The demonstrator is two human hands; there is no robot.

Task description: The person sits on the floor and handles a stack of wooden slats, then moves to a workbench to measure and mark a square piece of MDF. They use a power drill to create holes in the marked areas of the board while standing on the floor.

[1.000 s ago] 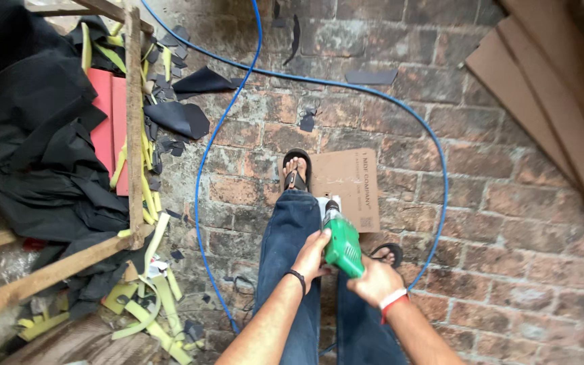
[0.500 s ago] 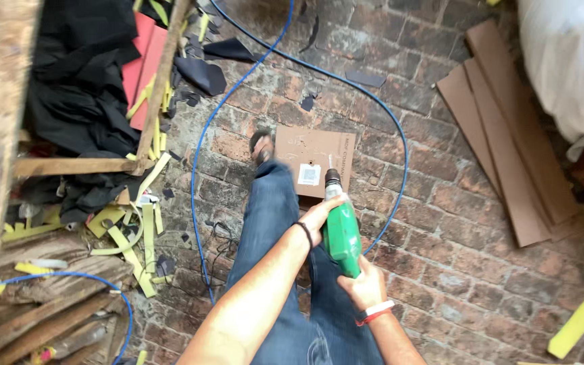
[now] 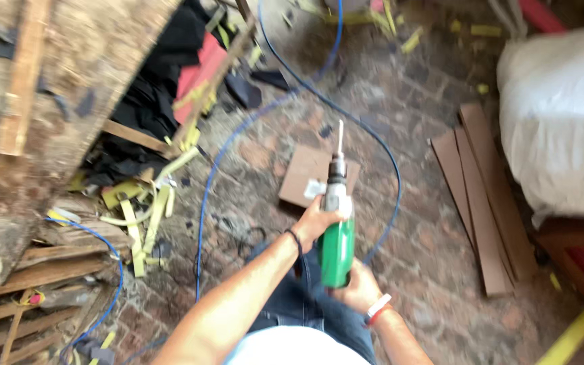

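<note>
A green drill (image 3: 336,236) is gripped over the lap by both hands: left hand (image 3: 317,222) at its front, right hand (image 3: 354,287) closed at its rear, fingers partly hidden. Motion blurs the bit (image 3: 339,138).

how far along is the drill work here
Done: nothing drilled shows. In hand: the left hand grips the green drill near its chuck and the right hand holds its rear, a bit fitted and pointing away. Left: the cardboard piece and brown boards lie untouched on the brick floor.
</note>
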